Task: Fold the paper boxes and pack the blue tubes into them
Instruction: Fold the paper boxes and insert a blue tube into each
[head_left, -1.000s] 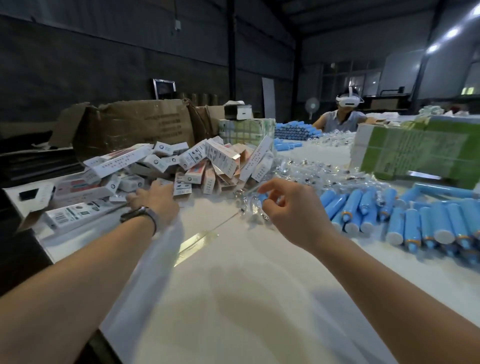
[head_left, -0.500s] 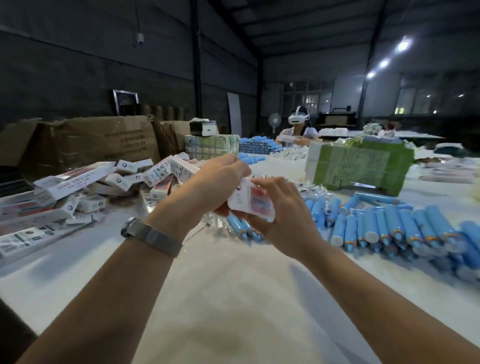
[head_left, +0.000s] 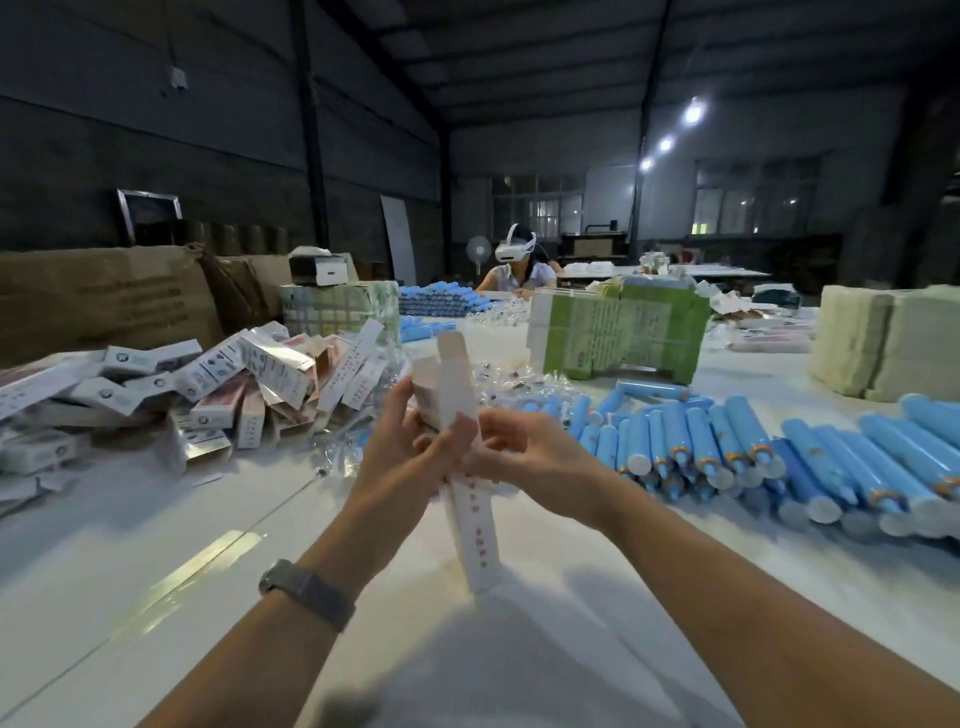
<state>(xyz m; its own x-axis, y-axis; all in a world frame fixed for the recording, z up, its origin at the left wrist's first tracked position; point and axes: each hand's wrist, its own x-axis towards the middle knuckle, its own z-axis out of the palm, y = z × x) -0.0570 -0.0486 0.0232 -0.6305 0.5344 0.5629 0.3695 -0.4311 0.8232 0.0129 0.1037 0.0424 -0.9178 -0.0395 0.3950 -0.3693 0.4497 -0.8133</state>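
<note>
A white table (head_left: 519, 649) spreads under and around both hands. Behind the grip and to its left, brown cardboard cartons (head_left: 104, 301) stand along the table's far edge. Behind it to the right sits a strapped green bundle (head_left: 623, 332) of flat printed sheets, and further right a pale stack (head_left: 883, 348) of the same kind. Far beyond the hands, another person (head_left: 517, 267) wearing a white headset sits at the table.

Left of the grip lies a loose heap of paper boxes (head_left: 234, 384), tumbled over one another at all angles. Right of the grip, rows of blue tubes (head_left: 727, 447) lie side by side on the table, caps mostly toward the near edge. Just behind the hands lies a litter of clear wrappers (head_left: 498, 379).

One long white paper box (head_left: 475, 530) stands upright between the two hands, lifted clear of the table, its lower half hanging below the grip. Its top end is open, with a flap (head_left: 451, 345) sticking up above the fingers. The left hand (head_left: 410, 457), a watch (head_left: 306, 592) on its wrist, wraps its fingers round the box's upper part, thumb laid along the front face. The right hand (head_left: 524, 457) pinches the box's right edge at the same height, touching the left hand's fingers.
</note>
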